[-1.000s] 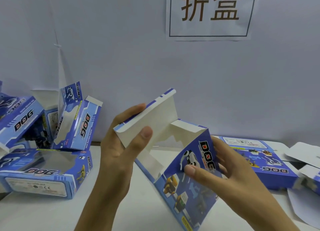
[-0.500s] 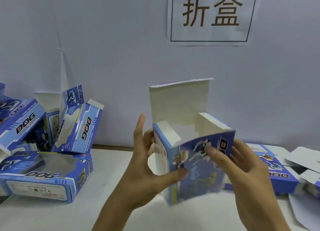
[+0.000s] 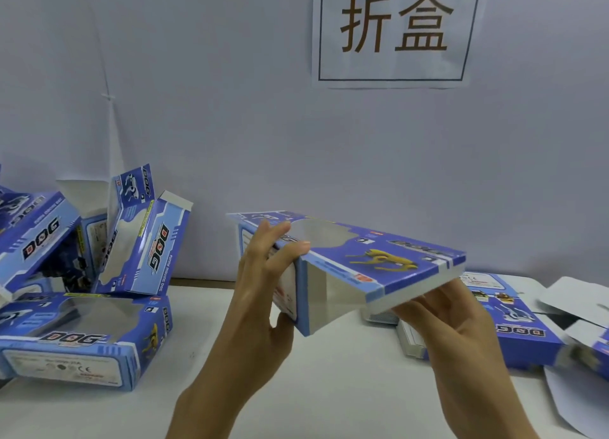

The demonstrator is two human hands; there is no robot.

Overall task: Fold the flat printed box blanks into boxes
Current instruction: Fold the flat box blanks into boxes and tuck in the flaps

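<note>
White desk (image 3: 329, 389) and a pale wall carry a printed sign (image 3: 395, 31). Above the desk, the left hand (image 3: 260, 306) grips one end of the blue box (image 3: 356, 267) (window side up), while the right hand (image 3: 454, 333) supports its other end, fingers apparently curled beneath. Folded boxes (image 3: 82, 333) lie left; flat blanks (image 3: 514, 323) lie right.

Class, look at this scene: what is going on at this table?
A person is folding printed box blanks. Both hands hold one blue box above the white table: the left hand grips its left end, the right hand supports its right end from below. Finished boxes are piled at the left; a stack of flat blanks lies at the right.
</note>
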